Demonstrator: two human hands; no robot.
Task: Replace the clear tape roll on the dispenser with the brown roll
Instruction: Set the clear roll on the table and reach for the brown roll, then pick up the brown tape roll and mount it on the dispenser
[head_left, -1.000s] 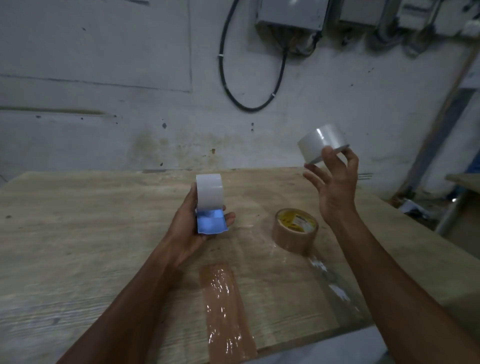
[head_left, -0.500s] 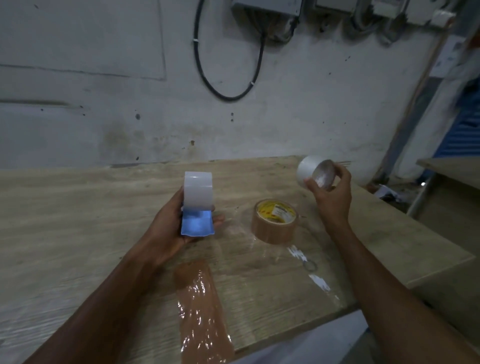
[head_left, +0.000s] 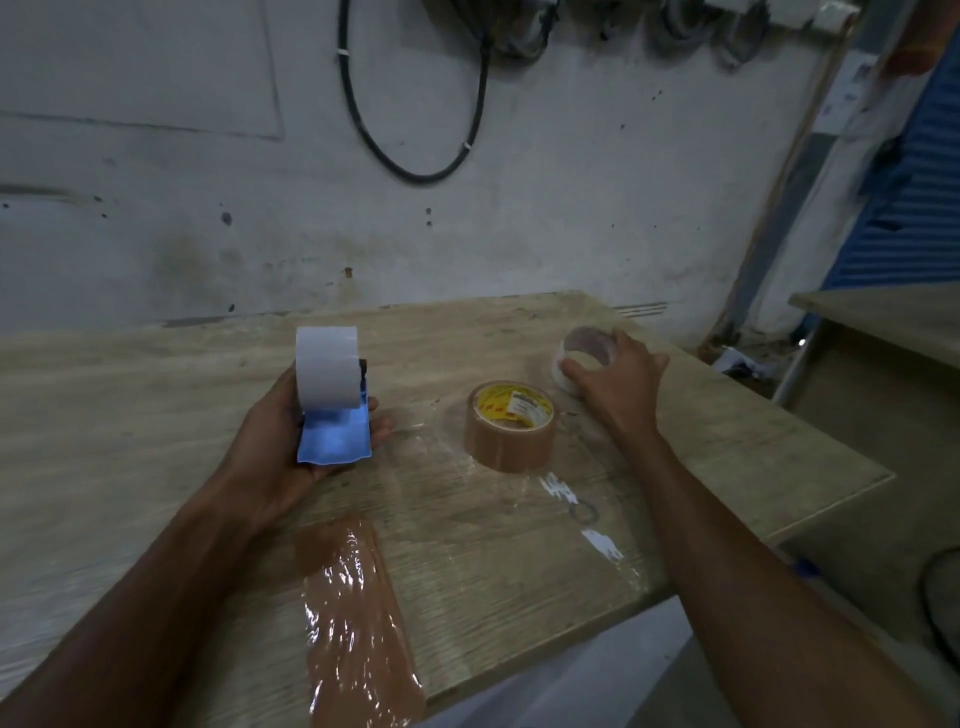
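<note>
My left hand (head_left: 275, 447) holds the tape dispenser (head_left: 332, 395) upright above the table; it has a white round drum on top and a blue plate below. The brown tape roll (head_left: 509, 427) lies flat on the wooden table (head_left: 156, 395), between my hands. My right hand (head_left: 621, 382) is down at the table's far right, fingers wrapped around the clear tape roll (head_left: 584, 347), which lies flat on or just above the wood. The dispenser's drum carries no roll that I can make out.
A strip of brown tape (head_left: 358, 618) is stuck to the table near its front edge. A clear tape strip (head_left: 587, 525) lies to the right of it. The table ends close behind my right hand; a second wooden surface (head_left: 883, 317) stands further right.
My right hand has come down from head height with the clear roll to the table's far right. The left hand has kept the dispenser still.
</note>
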